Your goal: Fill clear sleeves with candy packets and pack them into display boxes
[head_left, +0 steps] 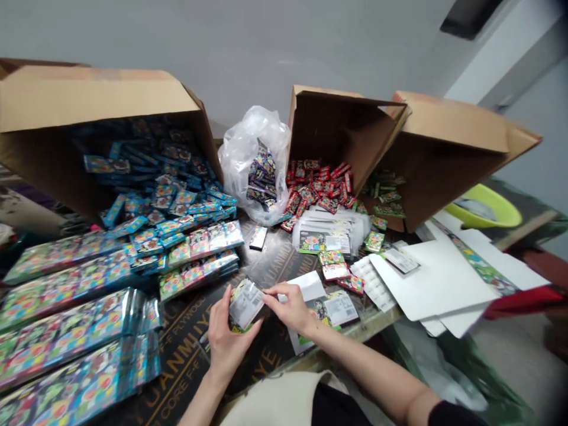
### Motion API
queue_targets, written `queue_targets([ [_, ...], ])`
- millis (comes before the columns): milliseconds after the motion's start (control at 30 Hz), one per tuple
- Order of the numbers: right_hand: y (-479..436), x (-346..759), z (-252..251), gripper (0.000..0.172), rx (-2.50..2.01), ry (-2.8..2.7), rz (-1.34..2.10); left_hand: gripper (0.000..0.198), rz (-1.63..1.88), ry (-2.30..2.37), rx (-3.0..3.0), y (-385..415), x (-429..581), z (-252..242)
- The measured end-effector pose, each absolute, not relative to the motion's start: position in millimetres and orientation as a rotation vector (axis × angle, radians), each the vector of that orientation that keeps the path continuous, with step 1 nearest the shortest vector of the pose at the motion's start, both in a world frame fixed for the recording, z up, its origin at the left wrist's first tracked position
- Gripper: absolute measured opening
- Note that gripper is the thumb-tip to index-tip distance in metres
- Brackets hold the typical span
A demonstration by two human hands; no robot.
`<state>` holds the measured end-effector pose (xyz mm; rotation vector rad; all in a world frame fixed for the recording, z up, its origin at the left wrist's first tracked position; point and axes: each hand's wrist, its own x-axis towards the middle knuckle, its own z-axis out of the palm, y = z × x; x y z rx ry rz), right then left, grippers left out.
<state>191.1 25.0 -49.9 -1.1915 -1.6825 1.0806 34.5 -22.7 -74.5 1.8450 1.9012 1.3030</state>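
Note:
My left hand grips a small printed packet by its sides, thumb at the lower edge and fingers on the left. A pale label panel faces up on it. With thumb and forefinger pinched, my right hand touches the packet's upper right corner. Under my right wrist lies a similar packet with a barcode, next to a white sheet. Small red packs lie just beyond it. A small white-topped box sits farther back on the dark board.
Tipped cartons hold blue packs, red packs and green packs. A clear bag contains purple packs. Long packet strips are stacked left. White cards and a yellow-green basin are right.

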Motion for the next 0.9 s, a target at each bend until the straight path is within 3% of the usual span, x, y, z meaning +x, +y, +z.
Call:
queue_targets([
  [67, 21.0, 190.5, -46.3, 0.026, -1.102, -1.800, 1.095, 0.085, 1.300, 1.915, 1.855, -21.1, 36.5, -74.5],
  [133, 19.3, 196.1, -42.4, 0.045, -1.061, -1.874, 1.065, 0.084, 1.279, 1.905, 1.893, -19.1, 36.7, -73.1],
  [233, 27.1, 227.4, -38.9, 0.066, -1.232, -1.940, 0.738, 0.082, 1.185, 1.928, 1.980, -15.3, 29.7, -71.3],
  [333, 44.0, 283.6, -42.9, 0.063, -1.507, -2.123, 0.304, 0.077, 0.879, 1.971, 2.088, -11.3, 13.6, -73.5],
  [433, 55.9, 337.5, -52.1, 0.053, -1.637, -2.323, 0.177, 0.072, 0.495, 1.938, 2.109, -8.3, -1.4, -77.0],
  [500, 57.7, 355.8, -55.2, 0.040, -1.630, -2.334, 0.210, 0.068, 0.402, 1.925, 2.073, -6.5, -3.2, -75.1],
  [600, 53.3, 345.2, -49.4, 0.028, -1.568, -1.983, 0.418, 0.062, 0.577, 1.877, 1.947, -3.2, 12.4, -61.1],
  [767, 33.5, 268.0, -27.2, 0.040, -1.221, -1.368, 1.288, 0.046, 0.879, 1.280, 1.230, 4.0, 62.3, -31.4],
  [833, 25.3, 245.7, -20.9, 0.043, -1.133, -1.395, 1.399, 0.041, 0.898, 1.106, 0.974, 5.7, 72.3, -27.3],
  [900, 20.4, 235.8, -17.1, 0.058, -1.048, -1.588, 1.295, 0.038, 0.925, 1.085, 0.817, 5.4, 72.5, -26.9],
])
